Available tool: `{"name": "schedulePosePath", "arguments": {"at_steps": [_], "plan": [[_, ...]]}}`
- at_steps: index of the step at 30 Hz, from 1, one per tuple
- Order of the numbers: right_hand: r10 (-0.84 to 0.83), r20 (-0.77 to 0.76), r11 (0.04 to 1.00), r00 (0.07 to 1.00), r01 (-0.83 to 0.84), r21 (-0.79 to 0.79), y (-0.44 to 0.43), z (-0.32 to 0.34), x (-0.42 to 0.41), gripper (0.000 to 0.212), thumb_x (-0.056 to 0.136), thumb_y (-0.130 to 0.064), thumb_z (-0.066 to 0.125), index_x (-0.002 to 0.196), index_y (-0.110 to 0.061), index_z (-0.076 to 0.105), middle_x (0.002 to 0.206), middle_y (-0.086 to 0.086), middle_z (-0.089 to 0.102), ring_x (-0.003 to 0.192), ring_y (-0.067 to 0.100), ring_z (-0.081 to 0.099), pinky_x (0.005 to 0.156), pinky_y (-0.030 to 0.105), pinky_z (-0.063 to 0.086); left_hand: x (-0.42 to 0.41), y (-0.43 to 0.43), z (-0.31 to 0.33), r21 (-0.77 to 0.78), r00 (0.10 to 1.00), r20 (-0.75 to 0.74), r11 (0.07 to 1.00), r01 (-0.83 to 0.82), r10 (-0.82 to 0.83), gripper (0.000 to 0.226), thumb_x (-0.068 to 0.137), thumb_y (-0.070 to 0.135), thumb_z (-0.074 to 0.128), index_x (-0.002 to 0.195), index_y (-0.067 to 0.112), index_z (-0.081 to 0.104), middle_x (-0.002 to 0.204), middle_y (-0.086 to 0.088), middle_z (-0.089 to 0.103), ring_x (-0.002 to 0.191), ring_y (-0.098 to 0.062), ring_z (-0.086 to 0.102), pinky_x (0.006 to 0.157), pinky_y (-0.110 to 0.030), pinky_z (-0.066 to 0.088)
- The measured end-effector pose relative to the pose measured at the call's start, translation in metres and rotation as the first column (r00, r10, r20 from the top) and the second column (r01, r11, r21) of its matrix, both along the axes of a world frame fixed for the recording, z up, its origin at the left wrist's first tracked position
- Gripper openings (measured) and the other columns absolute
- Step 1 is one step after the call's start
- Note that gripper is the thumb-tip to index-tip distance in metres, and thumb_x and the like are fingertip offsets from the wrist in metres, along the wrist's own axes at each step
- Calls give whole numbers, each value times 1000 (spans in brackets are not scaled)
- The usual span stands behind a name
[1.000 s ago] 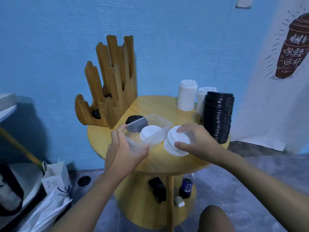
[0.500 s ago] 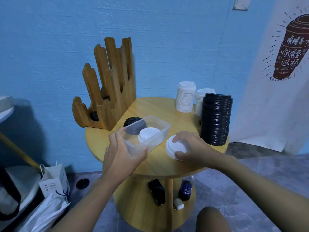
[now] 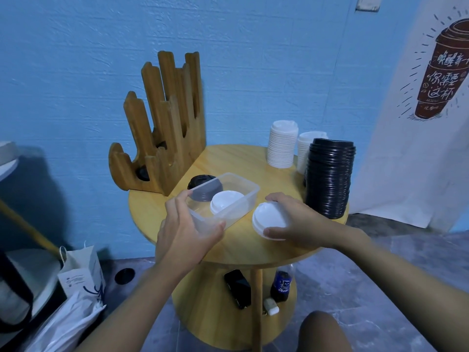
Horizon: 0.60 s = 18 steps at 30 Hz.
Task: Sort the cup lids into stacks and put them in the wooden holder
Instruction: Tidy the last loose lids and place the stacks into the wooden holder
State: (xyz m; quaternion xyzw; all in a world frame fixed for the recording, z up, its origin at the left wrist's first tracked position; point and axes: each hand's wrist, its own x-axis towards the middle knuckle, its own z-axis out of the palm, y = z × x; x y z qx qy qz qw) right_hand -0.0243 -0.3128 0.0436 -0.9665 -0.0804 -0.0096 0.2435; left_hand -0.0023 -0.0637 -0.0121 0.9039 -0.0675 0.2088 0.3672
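Moved: almost nothing; both my hands keep their places.
Holder: tall slotted wooden holder, left rear edge of round wooden table, up-left of my grip, well apart.
Tub: clear plastic rectangular tub; left hand holds its near corner.
Lids: short stack of smooth white domed lids, front edge; right hand clasps its rim.

My right hand covers half the white lids, so I can't count what's under it. Left hand hides the near corner of the clear container. 2nd white stack sits mostly behind the black stack. Dark lids low in the wooden holder are mostly hidden, count unclear. Poster is cut by the right edge.
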Motion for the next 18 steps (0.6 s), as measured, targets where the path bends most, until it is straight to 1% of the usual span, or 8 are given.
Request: {"name": "schedulePosePath", "arguments": {"at_steps": [2, 4, 6, 9, 12, 14, 16, 18], "plan": [[13, 97, 997, 995, -20, 72, 3, 12, 1, 69, 82, -45, 72, 140, -29, 39, 142, -10, 40, 131, 8, 36, 110, 29, 31, -1, -1, 1, 1, 1000, 15, 1000, 0, 0, 92, 72, 58, 74, 142, 33, 21, 139, 3, 35, 120, -29, 53, 87, -41, 52], [16, 209, 988, 978, -47, 145, 16, 29, 8, 58, 85, -41, 70, 136, -25, 46, 136, -10, 45, 127, 6, 40, 107, 27, 34, -1, -1, 1, 9, 1000, 25, 1000, -4, 3, 92, 72, 58, 74, 143, 32, 22, 139, 2, 36, 120, -29, 53, 88, -43, 52], [70, 217, 990, 974, -94, 104, 33, 41, 22, 49, 86, -40, 70, 128, -22, 53, 128, -8, 54, 120, 9, 49, 104, 31, 40, -1, -2, 1, 8, 1000, 20, 1000, -4, 4, 91, 72, 57, 74, 143, 30, 24, 139, 2, 37, 119, -29, 54, 90, -44, 52], [164, 147, 986, 976, -164, -10, 63, 51, 50, 44, 85, -44, 68, 121, -20, 58, 121, -4, 61, 113, 16, 55, 101, 39, 44, -2, -1, 2, 11, 1000, 10, 1000, -2, 1, 91, 71, 58, 72, 143, 31, 23, 139, 4, 35, 119, -28, 53, 88, -42, 51], [214, 58, 962, 975, -200, -185, 86, 53, 70, 46, 85, -46, 67, 122, -20, 57, 123, 0, 60, 113, 21, 55, 99, 42, 43, -2, 0, 1, 6, 1000, -12, 1000, 10, -10, 92, 70, 62, 68, 143, 35, 20, 142, 6, 33, 121, -28, 52, 86, -42, 52], [201, -59, 939, 978, -209, -273, 92, 51, 79, 52, 84, -46, 69, 126, -21, 52, 129, 0, 54, 115, 23, 53, 99, 40, 43, -2, 1, 1, 2, 1000, -4, 1000, 14, -14, 92, 69, 63, 68, 142, 35, 20, 142, 6, 34, 121, -28, 53, 87, -44, 52], [161, -165, 937, 973, -203, -285, 94, 48, 85, 59, 81, -47, 72, 130, -23, 48, 129, -2, 49, 114, 23, 51, 96, 34, 45, -2, 0, 0, -2, 1000, 10, 1000, 8, -8, 91, 69, 62, 68, 143, 34, 23, 141, 6, 35, 120, -28, 54, 89, -46, 53], [130, -213, 945, 968, -186, -269, 93, 46, 91, 66, 78, -46, 75, 132, -25, 46, 126, -3, 47, 110, 22, 52, 93, 31, 46, -2, -1, 1, 2, 1000, 21, 1000, -4, 4, 91, 69, 61, 70, 143, 31, 25, 140, 6, 37, 120, -27, 54, 91, -46, 53]]}}
